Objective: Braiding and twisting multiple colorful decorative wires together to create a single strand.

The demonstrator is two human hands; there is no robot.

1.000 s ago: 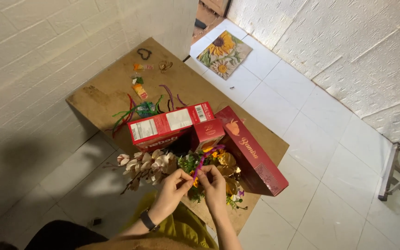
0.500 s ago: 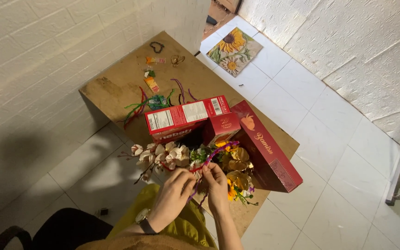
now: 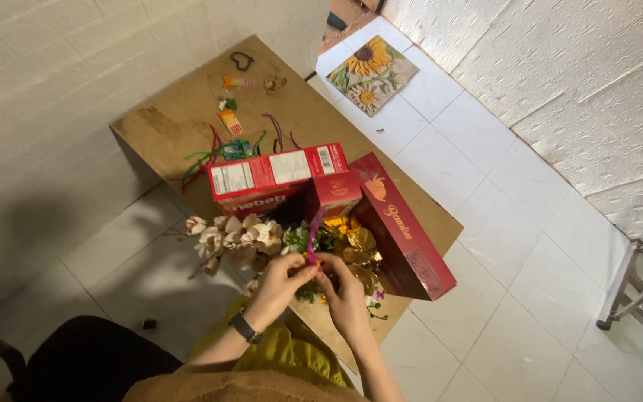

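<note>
Here, at near edge of wooden table (image 3: 187, 97): left hand (image 3: 280, 286) and right hand (image 3: 345, 294) close together, fingertips pinched on lower end of magenta pipe cleaner (image 3: 312, 237), both closed on it. Upright, slightly bent, rising between the hands. Just beyond: cream artificial flowers (image 3: 236, 234) hanging over near-left edge, gold flowers (image 3: 357, 249) beside right hand. Red cartons (image 3: 277, 175) mid-table, long red box (image 3: 403, 231) along right edge. Green and purple pipe cleaners (image 3: 240, 147) toward far side. Black watch (image 3: 243, 327) on left wrist.
</note>
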